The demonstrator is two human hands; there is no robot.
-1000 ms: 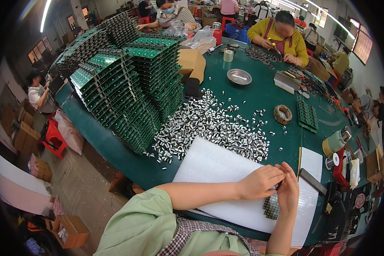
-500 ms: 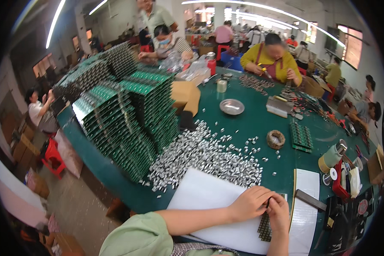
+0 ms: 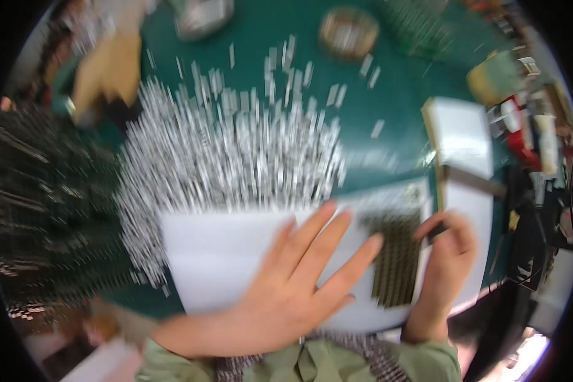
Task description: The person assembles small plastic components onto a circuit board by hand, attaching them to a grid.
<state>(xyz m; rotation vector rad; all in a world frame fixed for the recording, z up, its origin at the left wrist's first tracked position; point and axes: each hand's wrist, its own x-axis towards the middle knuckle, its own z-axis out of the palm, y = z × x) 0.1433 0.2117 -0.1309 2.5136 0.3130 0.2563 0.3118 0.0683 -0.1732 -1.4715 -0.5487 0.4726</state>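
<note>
From my remote station I note heavy motion blur across the head view; fine detail is unreliable. The left hand (image 3: 299, 280) lies flat with fingers spread and released, palm down on the white sheet (image 3: 223, 254), grasping nothing. Its fingertips (image 3: 375, 240) reach just beside the left edge of the dark circuit board (image 3: 398, 258). That board lies on the right part of the white sheet, near the lower middle of the frame, with rows of pale components across it. The right hand (image 3: 445, 254) sits at the board's right edge, fingers curled inward and pinching a small dark item (image 3: 434, 232); what that item is I cannot tell, and whether the fingers also touch the board I cannot tell.

Beyond the sheet, a broad heap of small silver parts (image 3: 235, 153) spreads over the green table (image 3: 388, 83), touching the sheet's far edge. A stack of white paper (image 3: 459, 134) sits to the right, well apart from the heap. A roll of tape (image 3: 349, 28) lies at the far side. Stacked dark boards (image 3: 44, 210) fill the left, too blurred to describe further
</note>
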